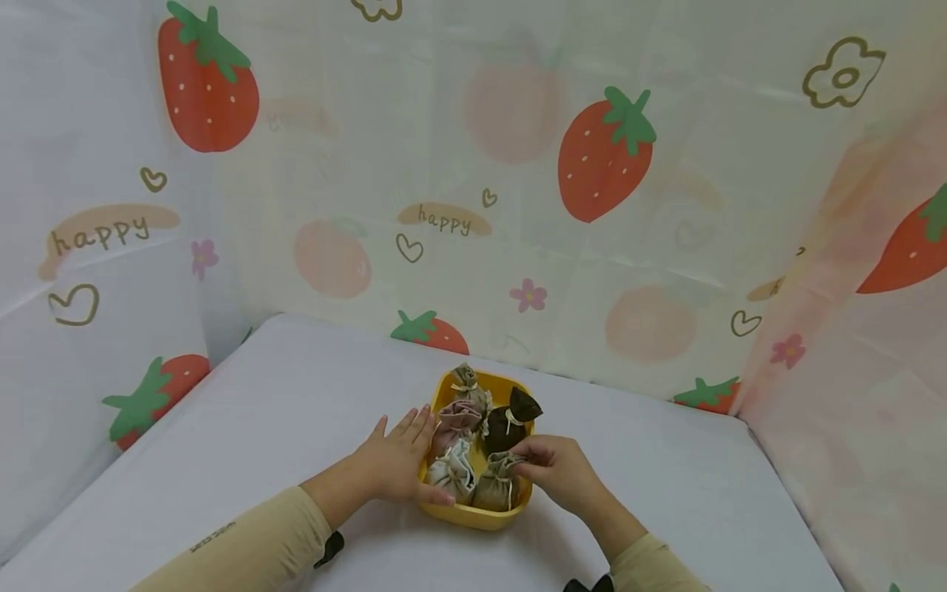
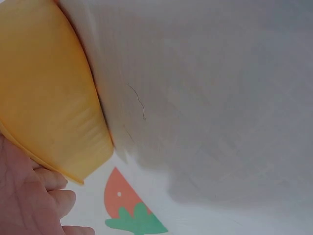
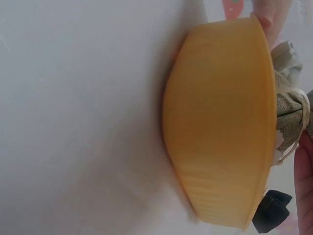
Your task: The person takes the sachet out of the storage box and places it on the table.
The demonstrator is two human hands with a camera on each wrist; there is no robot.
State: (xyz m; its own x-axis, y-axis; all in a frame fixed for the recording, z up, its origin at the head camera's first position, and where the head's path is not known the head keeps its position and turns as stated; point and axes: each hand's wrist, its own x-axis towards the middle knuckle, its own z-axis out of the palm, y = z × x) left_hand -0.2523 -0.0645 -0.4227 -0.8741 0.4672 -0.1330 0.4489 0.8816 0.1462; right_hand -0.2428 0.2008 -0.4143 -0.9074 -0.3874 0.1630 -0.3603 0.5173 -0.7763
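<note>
A yellow plastic tub [image 1: 473, 516] stands on the white table, holding several small cloth pouches tied with cord. My right hand [image 1: 558, 473] pinches the gathered top of an olive-brown pouch [image 1: 496, 491] at the front right of the tub. In the right wrist view that pouch's tied neck [image 3: 296, 107] shows just over the rim. My left hand [image 1: 399, 460] rests along the tub's left rim, fingers straight and thumb over the front-left corner. Beside the olive-brown pouch sits a whitish one [image 1: 453, 474]. Behind are a pink pouch [image 1: 459, 418], a black pouch [image 1: 506, 427] and a patterned tan pouch [image 1: 468, 386].
White cloth covers the table [image 1: 296, 403] around the tub. Strawberry-printed curtains [image 1: 444, 271] hang at the back and both sides. A black piece [image 1: 330, 549] shows by the left sleeve, another [image 1: 589, 585] by the right sleeve.
</note>
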